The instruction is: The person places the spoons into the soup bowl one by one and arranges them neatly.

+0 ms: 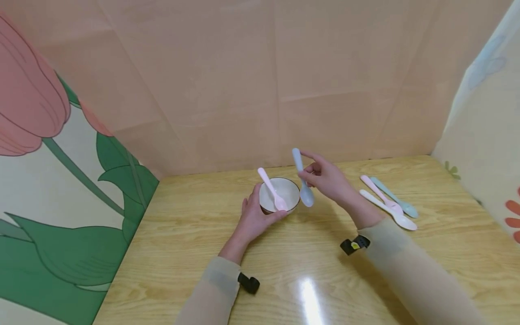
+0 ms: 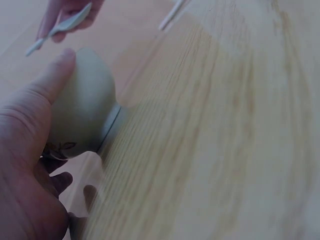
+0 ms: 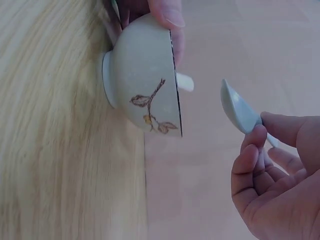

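**Bowl (image 1: 290, 192) in my left hand (image 1: 257, 219), blue spoon (image 1: 307, 197) in my right hand (image 1: 328, 179)**

Taking the bowl as the middle of the clock, with twelve straight away from me, my left hand comes in from seven. It grips the bowl, thumb along the near side toward six, fingers round the wall at about nine. The bowl stands upright on the table (image 1: 174, 253), and its outer wall shows a brown leafy twig under a dark rim.

A pink spoon (image 1: 270, 184) sits in it: the head is down inside near six, and the handle leans out over the rim between ten and eleven.

My right hand is between two and three, up off the table. I pinch the blue spoon there between thumb and fingers, index finger reaching toward the handle's end. The spoon's head is beside the rim at three, apart from it, and its handle end points toward twelve.

Well off at three, more spoons lie close together on the table, handles toward ten, heads toward four: a green spoon (image 1: 393, 196) farthest, a second pink spoon (image 1: 378, 192) between, a white spoon (image 1: 404, 221) nearest me. At twelve hangs a peach cloth (image 1: 276, 99).
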### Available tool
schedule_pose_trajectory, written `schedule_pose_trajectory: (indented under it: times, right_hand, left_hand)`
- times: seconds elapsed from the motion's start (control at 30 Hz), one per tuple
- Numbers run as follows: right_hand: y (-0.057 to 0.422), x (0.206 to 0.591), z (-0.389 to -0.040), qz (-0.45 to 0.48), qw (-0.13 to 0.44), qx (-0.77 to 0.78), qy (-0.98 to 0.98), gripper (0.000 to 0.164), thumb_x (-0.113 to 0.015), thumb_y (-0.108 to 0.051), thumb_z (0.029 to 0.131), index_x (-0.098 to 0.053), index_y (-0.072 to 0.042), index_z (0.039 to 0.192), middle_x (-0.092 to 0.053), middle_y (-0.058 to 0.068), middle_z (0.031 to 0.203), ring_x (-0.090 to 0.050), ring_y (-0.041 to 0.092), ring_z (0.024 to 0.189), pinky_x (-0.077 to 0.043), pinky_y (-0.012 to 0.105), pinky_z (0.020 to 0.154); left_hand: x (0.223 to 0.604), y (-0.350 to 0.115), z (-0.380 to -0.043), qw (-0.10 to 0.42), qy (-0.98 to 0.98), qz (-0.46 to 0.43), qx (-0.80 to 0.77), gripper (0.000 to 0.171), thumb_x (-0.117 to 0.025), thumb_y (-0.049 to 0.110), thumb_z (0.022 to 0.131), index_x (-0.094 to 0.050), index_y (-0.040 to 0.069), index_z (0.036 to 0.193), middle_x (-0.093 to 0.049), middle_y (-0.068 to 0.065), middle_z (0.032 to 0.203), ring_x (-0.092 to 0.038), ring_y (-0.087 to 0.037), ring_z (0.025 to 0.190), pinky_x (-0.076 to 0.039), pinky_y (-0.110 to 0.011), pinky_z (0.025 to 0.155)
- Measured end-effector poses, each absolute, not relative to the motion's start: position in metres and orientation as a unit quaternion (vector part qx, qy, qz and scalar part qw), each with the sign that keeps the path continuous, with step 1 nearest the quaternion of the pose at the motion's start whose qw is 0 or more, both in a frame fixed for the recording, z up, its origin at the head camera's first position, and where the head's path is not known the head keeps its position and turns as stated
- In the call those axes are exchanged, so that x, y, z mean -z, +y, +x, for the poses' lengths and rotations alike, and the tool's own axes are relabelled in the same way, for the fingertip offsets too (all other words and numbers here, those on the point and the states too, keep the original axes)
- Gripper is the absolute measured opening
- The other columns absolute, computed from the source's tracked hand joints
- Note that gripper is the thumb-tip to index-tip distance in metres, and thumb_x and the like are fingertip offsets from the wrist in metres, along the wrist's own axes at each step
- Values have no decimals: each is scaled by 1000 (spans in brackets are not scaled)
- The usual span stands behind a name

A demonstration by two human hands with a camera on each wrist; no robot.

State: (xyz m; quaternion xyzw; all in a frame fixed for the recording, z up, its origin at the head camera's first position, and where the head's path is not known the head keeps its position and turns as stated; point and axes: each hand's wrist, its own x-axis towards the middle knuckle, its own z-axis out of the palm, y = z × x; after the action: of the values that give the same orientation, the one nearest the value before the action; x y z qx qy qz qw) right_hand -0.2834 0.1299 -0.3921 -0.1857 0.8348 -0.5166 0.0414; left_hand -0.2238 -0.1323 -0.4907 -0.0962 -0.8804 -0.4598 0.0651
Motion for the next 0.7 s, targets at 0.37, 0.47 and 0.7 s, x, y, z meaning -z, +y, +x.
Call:
schedule_pose_trajectory:
  times: [0.37, 0.47, 0.7]
  right_hand:
    - [104, 402, -299, -200, 21, 539, 818, 68, -74, -13, 108, -44, -17, 169, -75, 22, 107, -72, 36, 89, -54, 30, 71]
    - [98, 405, -300, -203, 20, 542, 815, 69, -74, -12, 108, -43, -16, 170, -75, 21, 107, -72, 34, 87, -56, 30, 71]
    - [87, 409, -303, -207, 17, 541, 815, 69, -75, -9, 107, -44, -14, 169, -74, 22, 105, -70, 30, 86, -56, 28, 71]
  left_hand:
    - [492, -132, -225, 60, -882, -94, 458, 109, -92, 61, 86, -31, 23, 168, -61, -6, 148, -53, -25, 140, -7, -61, 131]
    - [492, -132, -225, 59, -882, -96, 458, 108, -91, 61, 87, -31, 22, 167, -61, -6, 148, -53, -24, 140, -8, -61, 131]
    - [492, -131, -225, 61, -883, -98, 456, 107, -91, 60, 87, -31, 22, 168, -60, -6, 149, -52, -24, 142, -7, -61, 131]
